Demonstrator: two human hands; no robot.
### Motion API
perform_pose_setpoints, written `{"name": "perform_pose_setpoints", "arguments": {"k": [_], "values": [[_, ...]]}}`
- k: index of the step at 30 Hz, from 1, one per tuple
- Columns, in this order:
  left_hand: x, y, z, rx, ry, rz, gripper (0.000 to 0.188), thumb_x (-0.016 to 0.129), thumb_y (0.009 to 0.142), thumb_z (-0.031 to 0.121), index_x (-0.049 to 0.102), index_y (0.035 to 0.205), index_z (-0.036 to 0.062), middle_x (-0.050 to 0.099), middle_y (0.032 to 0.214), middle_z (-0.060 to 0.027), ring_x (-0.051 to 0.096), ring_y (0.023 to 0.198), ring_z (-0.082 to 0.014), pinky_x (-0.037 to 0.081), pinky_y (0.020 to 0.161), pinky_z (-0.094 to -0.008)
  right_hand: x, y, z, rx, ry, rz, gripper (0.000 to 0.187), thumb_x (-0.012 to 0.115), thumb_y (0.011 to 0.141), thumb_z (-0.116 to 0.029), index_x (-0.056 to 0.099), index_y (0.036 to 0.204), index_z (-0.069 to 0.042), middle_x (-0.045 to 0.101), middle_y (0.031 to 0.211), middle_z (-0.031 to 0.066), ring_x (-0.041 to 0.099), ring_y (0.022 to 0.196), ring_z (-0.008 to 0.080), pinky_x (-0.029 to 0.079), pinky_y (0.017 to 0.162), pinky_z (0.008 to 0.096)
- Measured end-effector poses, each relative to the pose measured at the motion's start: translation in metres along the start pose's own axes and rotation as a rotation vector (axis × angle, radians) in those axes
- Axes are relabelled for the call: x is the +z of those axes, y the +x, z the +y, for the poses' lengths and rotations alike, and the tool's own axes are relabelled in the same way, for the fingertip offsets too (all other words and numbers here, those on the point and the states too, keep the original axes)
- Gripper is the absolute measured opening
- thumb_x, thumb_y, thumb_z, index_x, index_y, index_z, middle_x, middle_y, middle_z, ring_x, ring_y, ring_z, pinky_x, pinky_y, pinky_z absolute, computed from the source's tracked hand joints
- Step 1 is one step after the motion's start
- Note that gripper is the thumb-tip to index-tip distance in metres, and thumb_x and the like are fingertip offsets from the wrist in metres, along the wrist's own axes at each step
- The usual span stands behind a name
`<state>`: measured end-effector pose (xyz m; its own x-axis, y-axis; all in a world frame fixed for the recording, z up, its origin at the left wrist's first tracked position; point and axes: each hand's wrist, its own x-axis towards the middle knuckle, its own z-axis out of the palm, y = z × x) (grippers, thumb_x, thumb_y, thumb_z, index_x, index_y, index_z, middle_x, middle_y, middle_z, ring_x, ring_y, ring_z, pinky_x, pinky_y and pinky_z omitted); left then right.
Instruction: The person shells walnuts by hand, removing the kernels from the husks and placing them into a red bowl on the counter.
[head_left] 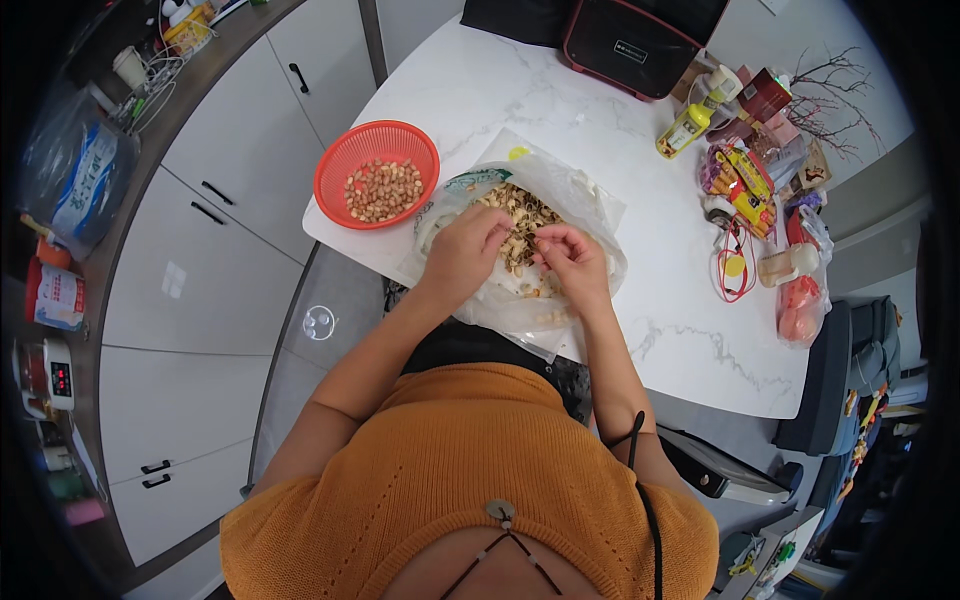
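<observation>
A thin whitish plastic bag [590,220] lies spread at the table's near edge, with a pile of peanuts and shells [525,225], pale and dark brown, inside. Over the pile's left side is my left hand [465,255], its fingers curled and pressed together. My right hand [575,262] sits just across from it, thumb and forefinger pinched at the pile's right side. Whatever either hand's fingertips hold is too small or hidden to tell. To the left of the bag stands a red plastic basket [330,180] with shelled peanut kernels [383,190] in it.
The white marble-look table [480,90] carries a black appliance with red trim [625,50] at the back. On the right are a yellow-green bottle [685,130], snack packets [740,185], a red cable [735,285] and a jar [785,265]. White cabinets [200,290] curve along the left.
</observation>
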<state>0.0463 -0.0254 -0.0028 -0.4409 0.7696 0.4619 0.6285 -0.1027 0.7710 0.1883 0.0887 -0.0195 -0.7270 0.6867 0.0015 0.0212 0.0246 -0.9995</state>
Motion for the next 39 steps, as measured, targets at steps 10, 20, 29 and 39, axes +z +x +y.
{"name": "perform_pose_setpoints", "arguments": {"k": [10,20,29,39], "values": [[-0.001,0.0,-0.003,0.006,0.069,0.008,0.012,0.054,0.078,0.001,0.058,0.088,0.0028,0.055,0.077,-0.0102,0.056,0.065,-0.0222,0.044,0.059,-0.0293,-0.001,-0.011,-0.027,-0.221,-0.907,-0.177,0.016,0.068,0.069,-0.013,0.064,0.085,-0.014,0.06,0.08,0.0055,0.059,0.073,0.025,0.047,0.063,0.0345],[-0.002,0.0,-0.006,0.004,0.058,0.001,0.012,0.055,0.077,0.001,0.059,0.089,0.0025,0.056,0.078,-0.0092,0.057,0.066,-0.0194,0.045,0.058,-0.0273,0.007,-0.007,-0.009,-0.254,-1.019,-0.117,0.017,0.066,0.073,-0.014,0.06,0.088,-0.011,0.06,0.077,0.0077,0.06,0.066,0.0234,0.046,0.059,0.0331],[0.0,0.002,0.004,-0.062,-0.117,-0.071,0.015,0.061,0.075,0.001,0.058,0.09,0.0003,0.056,0.078,-0.0088,0.058,0.068,-0.0161,0.046,0.058,-0.0249,0.002,0.001,-0.013,0.027,0.1,-0.087,0.009,0.051,0.089,-0.009,0.05,0.094,-0.002,0.057,0.074,0.0023,0.049,0.058,0.0047,0.04,0.051,0.0167],[0.007,-0.003,0.008,0.159,0.067,-0.042,0.01,0.06,0.076,0.004,0.056,0.086,0.0016,0.055,0.08,-0.0119,0.056,0.068,-0.0279,0.045,0.059,-0.0325,0.013,0.001,-0.007,-0.081,0.025,-0.081,0.009,0.053,0.088,-0.011,0.047,0.09,-0.003,0.054,0.071,0.0015,0.046,0.055,0.0051,0.039,0.049,0.0178]]}}
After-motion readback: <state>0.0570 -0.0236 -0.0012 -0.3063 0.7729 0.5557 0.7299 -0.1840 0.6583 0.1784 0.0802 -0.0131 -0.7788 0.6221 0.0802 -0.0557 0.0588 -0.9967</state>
